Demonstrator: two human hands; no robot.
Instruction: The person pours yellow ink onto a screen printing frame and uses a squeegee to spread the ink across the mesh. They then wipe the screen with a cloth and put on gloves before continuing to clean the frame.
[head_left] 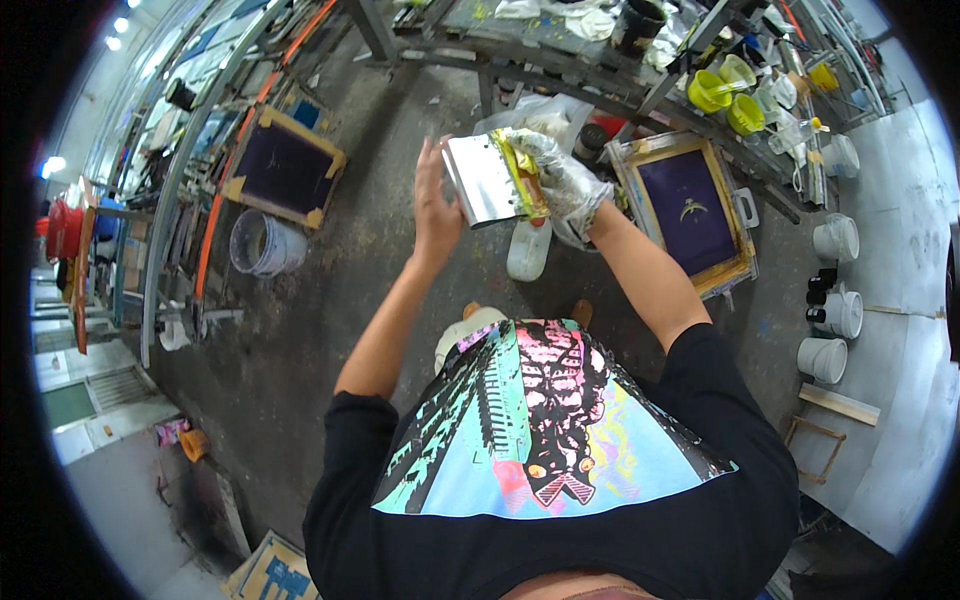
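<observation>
My right hand (570, 185), in a whitish glove with smears on it, grips a shiny silver metal piece (485, 180) by its right side, where the edge is smeared yellow. The piece is broad and flat-faced, tilted in front of my body; its exact kind is not clear. My left hand (438, 205) is bare, with its fingers stretched out and slightly blurred beside the left edge of the metal. Whether it touches that edge I cannot tell. Below the metal piece, a white plastic jug (529, 250) stands on the floor.
A framed screen (690, 205) leans at the right, another framed screen (285, 165) at the left by a bucket (268, 245). A cluttered workbench (560, 30) runs along the far side, with yellow-green containers (708, 90). White buckets (822, 358) line the right wall.
</observation>
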